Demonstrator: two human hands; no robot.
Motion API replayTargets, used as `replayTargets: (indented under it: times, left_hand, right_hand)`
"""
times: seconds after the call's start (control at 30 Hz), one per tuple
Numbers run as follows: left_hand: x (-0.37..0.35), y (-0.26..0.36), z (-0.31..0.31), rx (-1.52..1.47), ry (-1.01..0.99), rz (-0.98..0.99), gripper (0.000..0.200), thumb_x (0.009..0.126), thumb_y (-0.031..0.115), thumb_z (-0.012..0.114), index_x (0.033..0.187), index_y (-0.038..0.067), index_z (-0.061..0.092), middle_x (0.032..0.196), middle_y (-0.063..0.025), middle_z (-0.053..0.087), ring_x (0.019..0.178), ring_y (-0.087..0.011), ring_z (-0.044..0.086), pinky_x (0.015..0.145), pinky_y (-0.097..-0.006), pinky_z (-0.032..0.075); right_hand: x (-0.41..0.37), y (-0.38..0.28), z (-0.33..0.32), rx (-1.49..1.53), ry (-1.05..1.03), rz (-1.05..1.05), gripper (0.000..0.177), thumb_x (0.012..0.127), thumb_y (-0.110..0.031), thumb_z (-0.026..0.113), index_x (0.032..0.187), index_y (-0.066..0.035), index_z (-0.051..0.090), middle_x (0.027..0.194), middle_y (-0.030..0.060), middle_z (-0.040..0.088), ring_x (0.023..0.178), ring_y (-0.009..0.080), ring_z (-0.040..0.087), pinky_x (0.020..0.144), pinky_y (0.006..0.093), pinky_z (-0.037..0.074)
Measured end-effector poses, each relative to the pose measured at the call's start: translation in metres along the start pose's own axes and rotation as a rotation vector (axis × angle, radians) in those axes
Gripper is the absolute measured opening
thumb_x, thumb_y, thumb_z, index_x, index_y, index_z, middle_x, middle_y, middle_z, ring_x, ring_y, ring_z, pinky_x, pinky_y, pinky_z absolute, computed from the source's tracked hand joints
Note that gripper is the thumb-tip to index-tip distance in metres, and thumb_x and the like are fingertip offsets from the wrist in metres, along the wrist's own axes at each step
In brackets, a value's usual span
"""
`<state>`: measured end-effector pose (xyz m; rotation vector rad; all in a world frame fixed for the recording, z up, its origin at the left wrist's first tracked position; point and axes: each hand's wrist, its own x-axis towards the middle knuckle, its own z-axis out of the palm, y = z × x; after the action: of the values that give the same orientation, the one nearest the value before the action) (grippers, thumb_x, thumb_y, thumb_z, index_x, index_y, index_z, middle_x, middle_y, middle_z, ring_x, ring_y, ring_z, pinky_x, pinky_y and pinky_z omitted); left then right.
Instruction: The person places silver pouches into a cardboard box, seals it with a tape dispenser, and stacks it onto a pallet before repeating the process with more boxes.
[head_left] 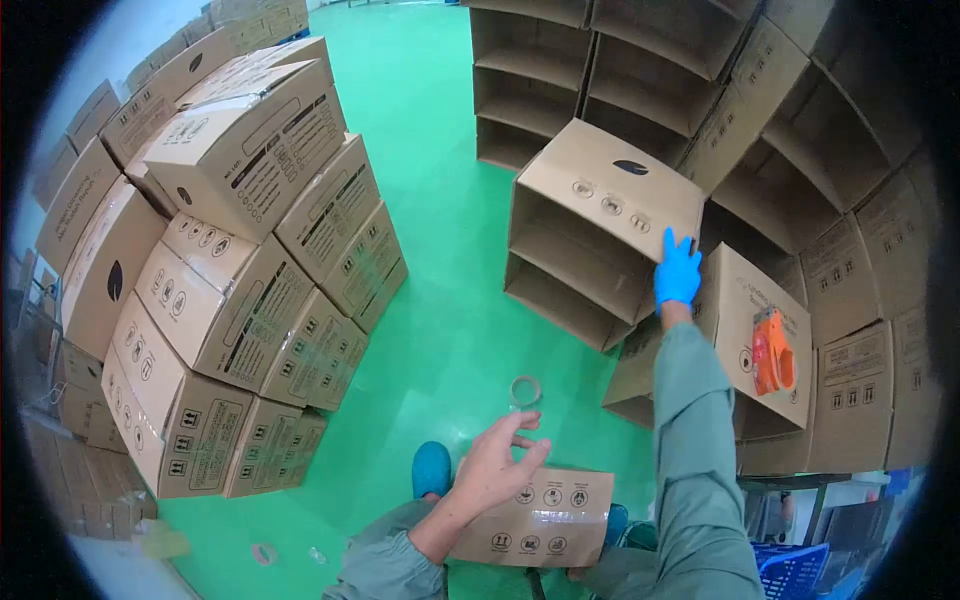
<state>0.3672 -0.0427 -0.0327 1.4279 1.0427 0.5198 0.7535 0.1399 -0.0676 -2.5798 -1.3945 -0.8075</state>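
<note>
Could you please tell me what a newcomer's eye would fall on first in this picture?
Probably the right hand, in a bright blue glove at the edge of an open-sided carton, right of centre. Next, the bright orange tool lying on another carton at the right. The vivid green floor also stands out, with printed cartons stacked at the left.

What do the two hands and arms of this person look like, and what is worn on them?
The right hand wears a bright blue glove with separate fingers; the left hand has no glove. The right sleeve and the left sleeve are grey-green, loose and creased.
</note>
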Motion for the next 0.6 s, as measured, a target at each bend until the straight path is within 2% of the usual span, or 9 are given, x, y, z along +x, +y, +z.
replayTargets:
  times: [0.07, 0.13, 0.2, 0.3, 0.33, 0.4, 0.5, 0.57, 0.6]
  left_hand:
    - [0.019, -0.015, -0.005, 0.074, 0.216, 0.219, 0.052, 0.087, 0.022, 0.067, 0.131, 0.000, 0.049, 0.124, -0.0162, 0.058, 0.105, -0.0245, 0.062, 0.092, -0.0389, 0.047]
    - [0.039, -0.029, -0.033, 0.309, 0.699, 0.368, 0.052, 0.088, 0.022, 0.067, 0.130, -0.002, 0.048, 0.123, -0.0165, 0.057, 0.112, -0.0261, 0.057, 0.096, -0.0376, 0.044]
    - [0.040, -0.017, -0.088, 0.131, 1.007, 0.432, 0.052, 0.090, 0.023, 0.064, 0.130, -0.005, 0.047, 0.125, -0.0190, 0.054, 0.120, -0.0305, 0.050, 0.102, -0.0402, 0.038]
    - [0.004, -0.012, -0.154, -0.388, 1.055, 0.416, 0.052, 0.098, 0.033, 0.052, 0.135, -0.002, 0.046, 0.136, -0.0160, 0.050, 0.128, -0.0263, 0.046, 0.107, -0.0394, 0.034]
    - [-0.014, -0.023, -0.164, -0.386, 1.027, 0.408, 0.052, 0.098, 0.033, 0.052, 0.135, -0.002, 0.046, 0.136, -0.0160, 0.050, 0.128, -0.0263, 0.046, 0.107, -0.0394, 0.034]
    - [-0.043, -0.062, -0.163, -0.676, 0.390, 0.272, 0.058, 0.099, 0.039, 0.049, 0.138, -0.002, 0.042, 0.141, -0.0151, 0.047, 0.129, -0.0239, 0.045, 0.107, -0.0404, 0.035]
    - [-0.089, -0.096, -0.118, -0.575, 0.231, -0.023, 0.063, 0.099, 0.044, 0.047, 0.142, -0.001, 0.039, 0.141, -0.0148, 0.047, 0.128, -0.0239, 0.046, 0.104, -0.0419, 0.038]
    - [-0.105, -0.088, -0.105, 0.086, -0.165, -0.196, 0.069, 0.098, 0.052, 0.045, 0.145, 0.002, 0.035, 0.138, -0.0171, 0.050, 0.126, -0.0242, 0.049, 0.101, -0.0431, 0.042]
    - [-0.118, -0.078, -0.085, 0.112, -0.228, -0.190, 0.069, 0.098, 0.052, 0.045, 0.145, 0.002, 0.035, 0.138, -0.0171, 0.050, 0.126, -0.0242, 0.049, 0.101, -0.0431, 0.042]
  right_hand:
    - [0.018, 0.003, 0.009, 0.031, -0.039, -0.048, 0.061, 0.085, -0.018, 0.061, 0.143, -0.023, 0.042, 0.131, 0.0209, 0.051, 0.108, 0.0431, 0.057, 0.082, 0.0485, 0.053]
    - [0.021, 0.002, -0.040, 0.132, 0.043, -0.321, 0.044, 0.088, -0.019, 0.054, 0.132, -0.024, 0.054, 0.108, 0.0171, 0.064, 0.081, 0.0350, 0.066, 0.065, 0.0445, 0.055]
    - [0.002, 0.018, -0.112, 0.175, 0.126, -0.370, 0.033, 0.087, -0.025, 0.059, 0.119, -0.021, 0.064, 0.092, 0.0155, 0.068, 0.073, 0.0326, 0.067, 0.065, 0.0443, 0.054]
    - [-0.049, 0.058, -0.222, 0.352, -0.104, -0.355, 0.029, 0.083, -0.036, 0.066, 0.097, -0.011, 0.072, 0.085, 0.0161, 0.069, 0.079, 0.0357, 0.066, 0.071, 0.0469, 0.052]
    - [-0.067, 0.074, -0.239, 0.340, -0.116, -0.331, 0.029, 0.083, -0.036, 0.066, 0.097, -0.011, 0.072, 0.085, 0.0161, 0.069, 0.079, 0.0357, 0.066, 0.071, 0.0469, 0.052]
    - [-0.107, 0.109, -0.267, 0.493, -0.326, -0.306, 0.030, 0.081, -0.037, 0.067, 0.097, -0.012, 0.072, 0.086, 0.0167, 0.069, 0.079, 0.0364, 0.066, 0.072, 0.0463, 0.052]
    - [-0.172, 0.145, -0.262, 0.446, -0.436, -0.314, 0.035, 0.078, -0.041, 0.069, 0.095, -0.011, 0.072, 0.090, 0.0170, 0.069, 0.085, 0.0362, 0.066, 0.076, 0.0464, 0.052]
    - [-0.214, 0.155, -0.261, 0.412, -0.588, -0.248, 0.037, 0.076, -0.044, 0.069, 0.095, -0.013, 0.072, 0.095, 0.0161, 0.069, 0.089, 0.0362, 0.065, 0.078, 0.0464, 0.052]
    - [-0.248, 0.163, -0.233, 0.486, -0.463, -0.208, 0.037, 0.075, -0.047, 0.071, 0.091, -0.013, 0.071, 0.087, 0.0152, 0.068, 0.084, 0.0361, 0.065, 0.076, 0.0457, 0.052]
